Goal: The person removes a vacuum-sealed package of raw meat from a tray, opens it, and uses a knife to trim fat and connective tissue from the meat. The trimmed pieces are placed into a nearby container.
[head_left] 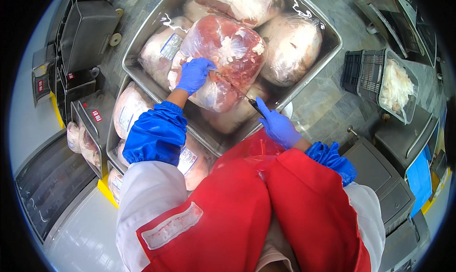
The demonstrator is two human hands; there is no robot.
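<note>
A large piece of red meat (232, 42) in clear plastic wrap lies on top of other wrapped pieces in a metal tub (332, 44). My left hand (194, 76), in a blue glove, is closed on the plastic wrap at the meat's near left side. In my right hand (279, 127), also gloved, is a knife (257, 107) with a black handle. Its thin blade points up and left across the wrapped meat; the tip is hard to make out. Beside the red piece rests a pale wrapped piece of meat (290, 49).
Another metal tub (110, 146) with labelled wrapped meat stands at the near left. Grey crates (369, 75) sit to the right, one holding crumpled clear plastic (396, 84). Metal carts (90, 34) line the left, and a grey metal cabinet (375, 170) stands at the lower right.
</note>
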